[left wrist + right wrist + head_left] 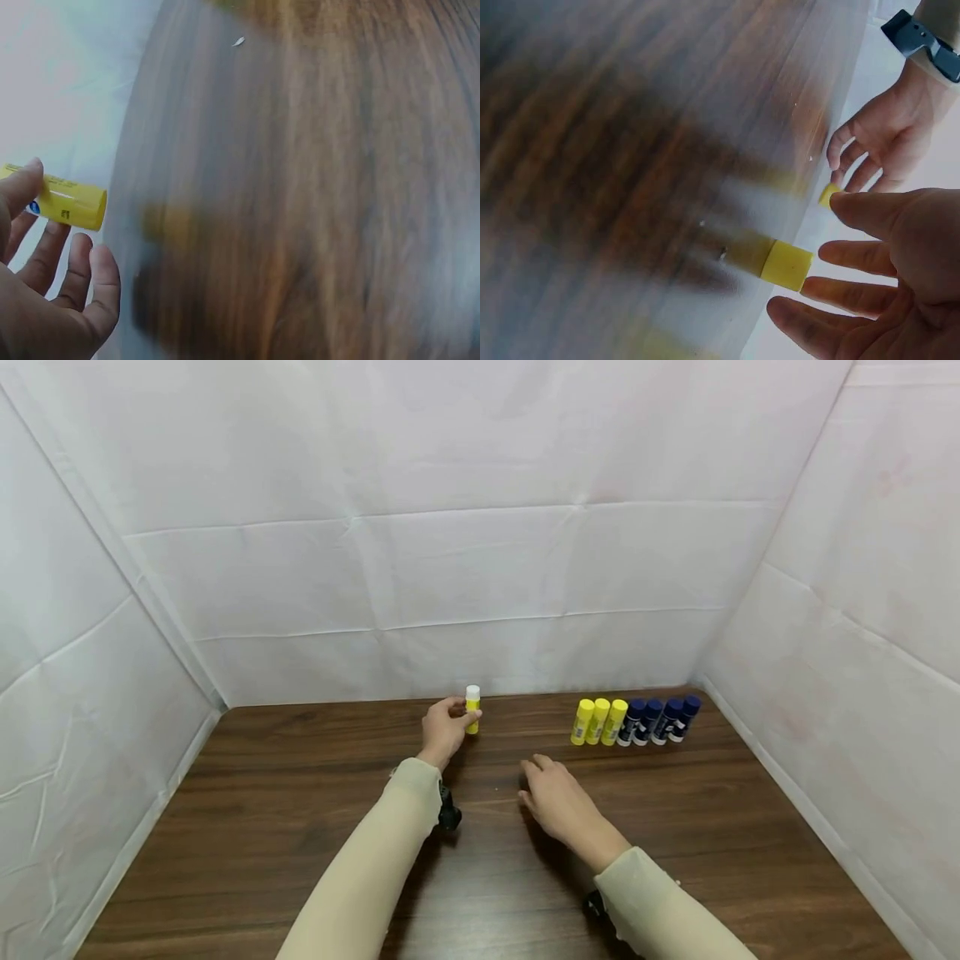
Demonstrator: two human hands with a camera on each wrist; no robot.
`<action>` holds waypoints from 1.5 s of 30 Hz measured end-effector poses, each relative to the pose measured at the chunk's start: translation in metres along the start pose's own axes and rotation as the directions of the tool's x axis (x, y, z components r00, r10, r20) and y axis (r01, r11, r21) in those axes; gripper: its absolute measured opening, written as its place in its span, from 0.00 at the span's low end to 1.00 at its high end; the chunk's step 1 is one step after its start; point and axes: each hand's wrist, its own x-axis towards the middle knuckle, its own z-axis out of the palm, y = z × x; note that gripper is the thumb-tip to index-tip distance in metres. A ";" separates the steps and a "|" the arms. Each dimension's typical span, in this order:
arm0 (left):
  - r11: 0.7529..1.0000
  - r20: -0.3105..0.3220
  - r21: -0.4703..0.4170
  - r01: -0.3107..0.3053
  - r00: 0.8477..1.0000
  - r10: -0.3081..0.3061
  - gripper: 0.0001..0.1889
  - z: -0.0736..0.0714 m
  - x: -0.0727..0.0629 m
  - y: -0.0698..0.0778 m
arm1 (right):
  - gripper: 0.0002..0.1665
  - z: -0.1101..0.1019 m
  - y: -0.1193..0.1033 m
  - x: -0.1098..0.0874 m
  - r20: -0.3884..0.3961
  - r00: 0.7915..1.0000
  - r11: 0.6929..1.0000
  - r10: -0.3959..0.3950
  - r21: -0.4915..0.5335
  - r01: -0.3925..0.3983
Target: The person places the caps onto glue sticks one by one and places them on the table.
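My left hand (442, 728) pinches a glue stick (472, 703) with a yellow body and white cap, upright near the back edge of the table. In the left wrist view the thumb and a finger hold its yellow body (79, 204), and the other fingers are spread. My right hand (558, 797) hovers low over the middle of the table, fingers loosely extended, holding nothing. Seen from the right wrist, a yellow glue stick end (786, 264) shows beyond the fingertips, partly hidden by them.
A row of upright glue sticks stands at the back right: three yellow (597, 722) and several dark blue with white bases (648, 722). The brown wooden table (300, 785) is bounded by white cloth walls (480, 568) at the back and both sides.
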 end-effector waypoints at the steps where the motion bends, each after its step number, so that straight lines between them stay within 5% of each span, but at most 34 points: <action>1: 1.000 0.002 -0.004 -0.005 1.000 0.005 0.21 -0.002 -0.001 0.001 | 0.26 0.000 0.000 0.000 -0.003 1.000 1.000 -0.006 -0.003 0.006; 10: 0.999 -0.004 -0.035 -0.021 1.000 0.021 0.22 -0.021 -0.009 0.006 | 0.13 0.002 0.005 0.003 -0.038 0.999 0.999 -0.038 -0.024 0.037; 15: 0.992 0.009 -0.121 0.020 1.000 -0.019 0.21 -0.032 -0.012 0.008 | 0.03 0.004 0.010 0.008 -0.069 0.996 0.996 -0.063 -0.062 0.059; 24: 0.967 0.040 -0.248 0.051 0.998 -0.042 0.20 -0.046 -0.026 0.015 | 0.04 0.001 0.012 0.015 -0.034 0.998 0.998 -0.050 -0.036 0.049; 35: 0.972 0.057 -0.228 0.058 0.997 -0.046 0.23 -0.067 -0.048 0.008 | 0.08 0.002 0.009 0.015 0.013 1.000 1.000 -0.004 0.024 0.004; 45: 0.974 0.042 -0.226 0.030 0.999 -0.021 0.24 -0.086 -0.072 0.002 | 0.15 0.000 0.006 0.016 -0.043 0.999 0.998 0.016 0.056 -0.014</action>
